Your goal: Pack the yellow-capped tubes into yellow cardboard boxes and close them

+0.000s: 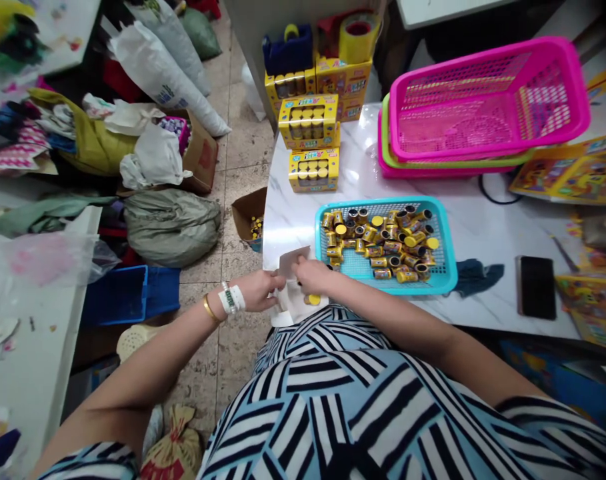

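An open cardboard box (299, 311) with a pale inside sits at the table's front left edge, against my body. My left hand (263, 291) grips its left side, fingers closed at the edge. Curled fingers of my right hand (313, 275) are over the box, beside its raised grey flap (293, 257); what they hold is hidden. One small yellow-capped tube (313, 300) shows in the box below that hand. Just right of the box, a turquoise basket (451, 267) holds many similar yellow tubes (377, 252), lying loose and upright.
Yellow window boxes of tubes (313, 170) stack at the table's back left, near a blue tape dispenser (289, 52). Pink and green baskets (487, 100) are nested at the back right. A phone (536, 287) and dark cloth (477, 277) lie right. A carton (245, 210) stands on the floor.
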Demonstrator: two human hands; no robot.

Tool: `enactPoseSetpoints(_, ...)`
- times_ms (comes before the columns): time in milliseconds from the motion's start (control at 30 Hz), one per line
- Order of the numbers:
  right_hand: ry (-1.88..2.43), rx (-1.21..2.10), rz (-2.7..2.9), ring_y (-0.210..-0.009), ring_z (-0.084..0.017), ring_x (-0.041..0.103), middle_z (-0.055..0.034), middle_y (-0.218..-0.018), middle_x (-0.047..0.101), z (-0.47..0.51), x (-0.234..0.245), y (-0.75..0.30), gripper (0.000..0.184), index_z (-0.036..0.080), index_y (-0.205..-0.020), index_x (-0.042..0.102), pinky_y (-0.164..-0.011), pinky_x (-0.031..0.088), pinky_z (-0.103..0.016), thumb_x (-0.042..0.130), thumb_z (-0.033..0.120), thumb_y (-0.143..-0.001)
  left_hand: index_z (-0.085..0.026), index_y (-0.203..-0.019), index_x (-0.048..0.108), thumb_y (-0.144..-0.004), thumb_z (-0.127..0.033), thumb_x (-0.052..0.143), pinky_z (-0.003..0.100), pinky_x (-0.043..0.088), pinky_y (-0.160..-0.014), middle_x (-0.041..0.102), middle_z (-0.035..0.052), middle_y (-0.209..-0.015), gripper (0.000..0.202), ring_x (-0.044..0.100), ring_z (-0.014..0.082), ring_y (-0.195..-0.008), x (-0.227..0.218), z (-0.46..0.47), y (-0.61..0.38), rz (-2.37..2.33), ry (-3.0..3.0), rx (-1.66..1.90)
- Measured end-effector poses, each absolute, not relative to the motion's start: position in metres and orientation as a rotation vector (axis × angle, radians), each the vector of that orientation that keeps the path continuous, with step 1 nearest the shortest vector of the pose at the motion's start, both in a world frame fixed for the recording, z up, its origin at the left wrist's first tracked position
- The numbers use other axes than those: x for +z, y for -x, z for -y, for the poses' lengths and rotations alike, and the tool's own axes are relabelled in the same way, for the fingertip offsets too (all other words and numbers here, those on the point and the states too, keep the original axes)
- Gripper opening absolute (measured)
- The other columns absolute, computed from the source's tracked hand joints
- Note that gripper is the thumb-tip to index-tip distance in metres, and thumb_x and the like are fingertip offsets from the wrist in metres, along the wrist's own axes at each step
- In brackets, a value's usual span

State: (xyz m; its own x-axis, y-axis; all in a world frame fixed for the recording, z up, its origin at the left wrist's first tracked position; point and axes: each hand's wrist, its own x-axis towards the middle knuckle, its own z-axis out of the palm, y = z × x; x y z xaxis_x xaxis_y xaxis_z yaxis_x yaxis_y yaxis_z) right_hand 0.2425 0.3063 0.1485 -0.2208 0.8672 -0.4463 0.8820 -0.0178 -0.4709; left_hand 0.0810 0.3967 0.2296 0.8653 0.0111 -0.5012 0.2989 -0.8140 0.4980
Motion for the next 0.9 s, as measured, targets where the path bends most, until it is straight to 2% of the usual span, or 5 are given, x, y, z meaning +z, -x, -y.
enactPoseSetpoints(133, -2.114, -1.303, -2.109, -0.098, -0.027, 0.063, -0.0142, -0.11, 0.061, -0.297, 0.147, -0.253, 0.076, 0.013, -0.125, 0.05, -0.075, 0.049, -0.031, 0.082, 0.039, -0.062, -0.02, -0.088, 0.061, -0.083, -0.024, 0.058, 0.024, 0.04, -0.06, 0.059, 0.0025, -0.08, 0.007, 0.055, 0.0134, -0.061, 0.223, -0.399, -0.072, -0.198, -2.403, -0.598)
enactPoseSetpoints(400, -2.182, -1.516, -2.268, -0.105, -0.021, 0.056, -0.0087, -0.114, 0.05, -0.286, 0.146, -0.249, 0.054, 0.021, -0.12, 0.063, -0.092, 0.045, -0.032, 0.077, 0.042, -0.073, -0.021, -0.086, 0.065, -0.09, -0.039, 0.057, 0.023, 0.04, -0.066, 0.058, 0.0018, -0.078, 0.021, 0.056, 0.0132, -0.068, 0.21, -0.377, -0.041, -0.356, -2.361, -0.376)
enactPoseSetpoints(567, -2.05, -1.195, -2.347, -0.092, -0.017, 0.06, -0.0103, -0.115, 0.054, -0.284, 0.147, -0.241, 0.032, 0.019, -0.12, 0.063, -0.082, 0.047, -0.029, 0.05, 0.017, -0.091, -0.019, -0.082, 0.062, -0.089, -0.035, 0.058, 0.023, 0.039, -0.065, 0.057, 0.0016, -0.08, 0.018, 0.055, 0.0132, -0.071, 0.209, -0.364, -0.039, -0.541, -2.379, -0.268)
enactPoseSetpoints(767, -2.02, -0.825, -2.346, -0.096, -0.025, 0.06, -0.0113, -0.098, 0.065, -0.286, 0.163, -0.245, 0.018, 0.018, -0.098, 0.068, -0.074, 0.047, -0.03, 0.057, 0.029, -0.089, -0.018, -0.082, 0.061, -0.088, -0.033, 0.059, 0.022, 0.041, -0.066, 0.056, 0.0012, -0.079, 0.016, 0.054, 0.0121, -0.068, 0.208, -0.368, -0.049, -0.58, -2.374, -0.187)
enactPoseSetpoints(900, -2.538, -0.73, -2.311, -0.096, -0.019, 0.061, -0.0078, -0.102, 0.067, -0.279, 0.162, -0.282, 0.027, 0.021, -0.103, 0.067, -0.079, 0.046, -0.027, 0.043, 0.031, -0.096, -0.018, -0.082, 0.061, -0.088, -0.032, 0.06, 0.022, 0.042, -0.066, 0.056, 0.002, -0.08, 0.015, 0.054, 0.0124, -0.069, 0.207, -0.379, -0.05, -0.559, -2.377, -0.179)
